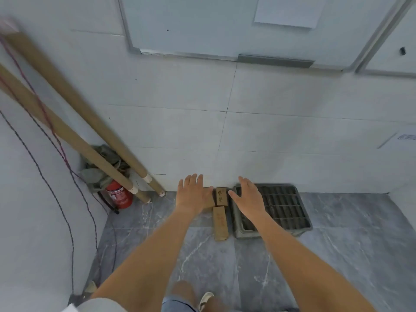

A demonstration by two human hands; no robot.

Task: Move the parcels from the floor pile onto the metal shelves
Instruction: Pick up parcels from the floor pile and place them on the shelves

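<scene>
Tubes [74,122] of brown card lean in the left corner, with a red fire extinguisher [119,195] at their feet. Next comes the left hand [193,194], fingers spread flat, over a brown parcel [208,199] by the wall. Two more small parcels [221,212] lie on the grey floor between the hands. The right hand [248,197] is spread too, holding nothing, above a grey crate [273,212].

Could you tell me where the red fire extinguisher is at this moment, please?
In the head view the fire extinguisher stands on the floor in the left corner, at the foot of the cardboard tubes, left of the left hand.
</scene>
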